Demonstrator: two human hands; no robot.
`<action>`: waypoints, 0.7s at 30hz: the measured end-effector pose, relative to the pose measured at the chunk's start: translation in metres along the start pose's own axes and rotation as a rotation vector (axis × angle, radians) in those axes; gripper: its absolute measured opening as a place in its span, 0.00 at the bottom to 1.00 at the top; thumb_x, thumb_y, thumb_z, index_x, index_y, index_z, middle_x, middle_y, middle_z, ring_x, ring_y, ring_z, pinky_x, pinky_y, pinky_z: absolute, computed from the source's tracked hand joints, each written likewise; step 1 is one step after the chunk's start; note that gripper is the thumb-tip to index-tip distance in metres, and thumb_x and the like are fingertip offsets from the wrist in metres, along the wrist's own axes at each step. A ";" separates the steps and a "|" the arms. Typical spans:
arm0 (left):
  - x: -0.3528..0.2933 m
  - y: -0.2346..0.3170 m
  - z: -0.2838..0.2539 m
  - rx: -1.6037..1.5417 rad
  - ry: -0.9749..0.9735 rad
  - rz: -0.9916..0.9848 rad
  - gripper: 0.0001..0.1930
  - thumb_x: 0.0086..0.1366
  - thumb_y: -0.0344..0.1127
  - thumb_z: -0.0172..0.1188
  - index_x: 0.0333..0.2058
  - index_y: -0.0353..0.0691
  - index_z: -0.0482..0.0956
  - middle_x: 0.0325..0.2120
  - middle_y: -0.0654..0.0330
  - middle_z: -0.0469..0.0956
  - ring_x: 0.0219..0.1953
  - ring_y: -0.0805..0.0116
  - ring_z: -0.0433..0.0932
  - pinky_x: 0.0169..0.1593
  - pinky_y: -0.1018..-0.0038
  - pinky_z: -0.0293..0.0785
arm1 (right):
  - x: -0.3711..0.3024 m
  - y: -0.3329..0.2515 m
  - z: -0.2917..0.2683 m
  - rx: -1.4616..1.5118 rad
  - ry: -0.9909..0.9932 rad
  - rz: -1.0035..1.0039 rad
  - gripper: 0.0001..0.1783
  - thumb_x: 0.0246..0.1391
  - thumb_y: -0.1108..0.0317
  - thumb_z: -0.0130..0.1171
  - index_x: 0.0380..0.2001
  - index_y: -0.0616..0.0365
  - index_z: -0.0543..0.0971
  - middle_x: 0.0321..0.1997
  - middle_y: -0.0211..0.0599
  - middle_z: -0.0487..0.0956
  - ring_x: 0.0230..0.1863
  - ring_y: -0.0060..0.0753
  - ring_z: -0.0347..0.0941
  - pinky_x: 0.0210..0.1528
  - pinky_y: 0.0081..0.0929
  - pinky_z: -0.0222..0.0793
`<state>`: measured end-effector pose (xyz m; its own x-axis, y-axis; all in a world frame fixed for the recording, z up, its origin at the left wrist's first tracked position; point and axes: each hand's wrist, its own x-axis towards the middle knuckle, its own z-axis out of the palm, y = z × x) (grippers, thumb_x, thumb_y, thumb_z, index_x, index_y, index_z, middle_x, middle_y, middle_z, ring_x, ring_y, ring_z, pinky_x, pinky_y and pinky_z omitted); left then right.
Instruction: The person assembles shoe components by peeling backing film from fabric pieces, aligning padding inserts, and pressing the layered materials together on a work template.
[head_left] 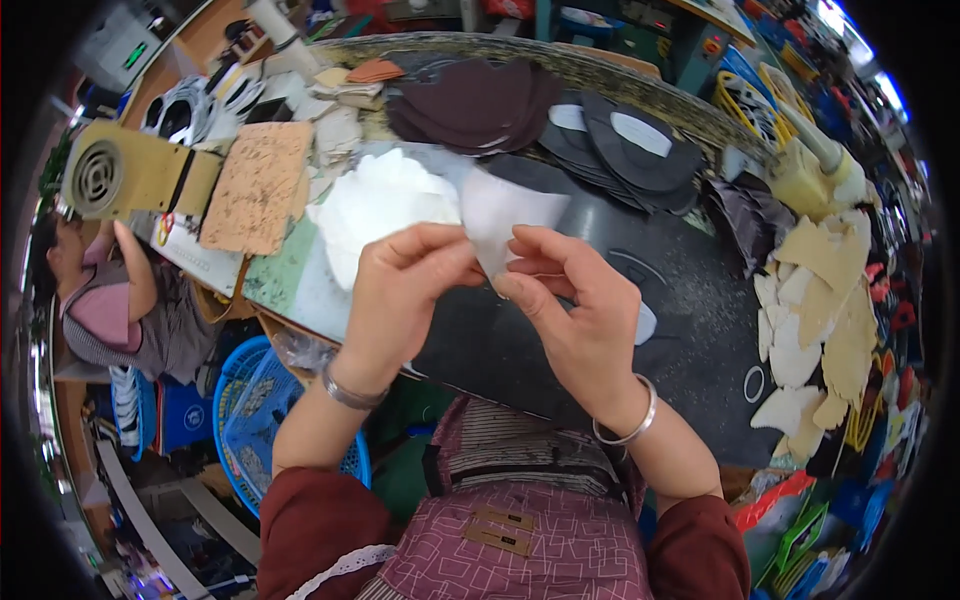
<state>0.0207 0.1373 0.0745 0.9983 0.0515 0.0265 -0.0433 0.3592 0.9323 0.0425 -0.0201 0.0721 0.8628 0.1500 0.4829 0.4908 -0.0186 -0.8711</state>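
Black worktable (560, 340), cluttered workshop; hands (400, 290) (580, 310) pinch white piece (500, 215).

Shoe-making workshop: dark counter (560, 340) w/ stacks of cut dark pieces (470, 105), tan cutouts (835, 300), white pads (375, 205); yellowish machine (135, 175), blue baskets (255, 415), another worker (120, 310) nearby.

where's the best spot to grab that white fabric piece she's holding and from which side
Pinch the white fabric piece at its narrow lower tip, coming from below on the near side. It fans wide toward the far edge and tapers toward the person, so the tip fits between thumb and fingers. The left hand and right hand both pinch it there, which probably keeps the limp piece from folding.
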 end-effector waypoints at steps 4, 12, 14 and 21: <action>-0.001 -0.016 0.030 0.218 -0.159 0.071 0.06 0.58 0.24 0.56 0.34 0.29 0.78 0.31 0.57 0.78 0.31 0.74 0.77 0.36 0.81 0.74 | -0.007 0.001 -0.044 -0.239 -0.140 -0.081 0.12 0.42 0.73 0.62 0.34 0.62 0.76 0.26 0.40 0.77 0.24 0.34 0.75 0.23 0.24 0.70; -0.012 -0.045 0.062 0.419 -0.172 -0.035 0.05 0.54 0.24 0.57 0.29 0.29 0.79 0.28 0.59 0.78 0.29 0.78 0.75 0.33 0.84 0.71 | -0.028 0.002 -0.083 -0.640 -0.224 -0.160 0.05 0.43 0.72 0.58 0.26 0.60 0.78 0.21 0.36 0.76 0.19 0.31 0.72 0.21 0.22 0.66; -0.014 -0.052 0.068 0.191 -0.163 -0.179 0.06 0.55 0.24 0.57 0.31 0.29 0.78 0.28 0.60 0.78 0.30 0.78 0.75 0.35 0.83 0.72 | -0.034 0.007 -0.090 -0.281 -0.180 0.167 0.05 0.44 0.73 0.57 0.28 0.60 0.77 0.20 0.36 0.75 0.18 0.29 0.72 0.20 0.21 0.66; -0.012 -0.072 0.068 0.086 -0.065 -0.159 0.08 0.60 0.30 0.56 0.35 0.29 0.76 0.28 0.61 0.78 0.30 0.79 0.75 0.35 0.81 0.73 | -0.069 0.013 -0.107 0.594 -0.080 0.556 0.06 0.50 0.73 0.55 0.31 0.62 0.74 0.36 0.35 0.75 0.40 0.27 0.70 0.46 0.27 0.65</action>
<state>0.0142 0.0477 0.0319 0.9929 -0.0603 -0.1027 0.1155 0.2766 0.9540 0.0026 -0.1362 0.0370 0.9387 0.3441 -0.0223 -0.1724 0.4124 -0.8945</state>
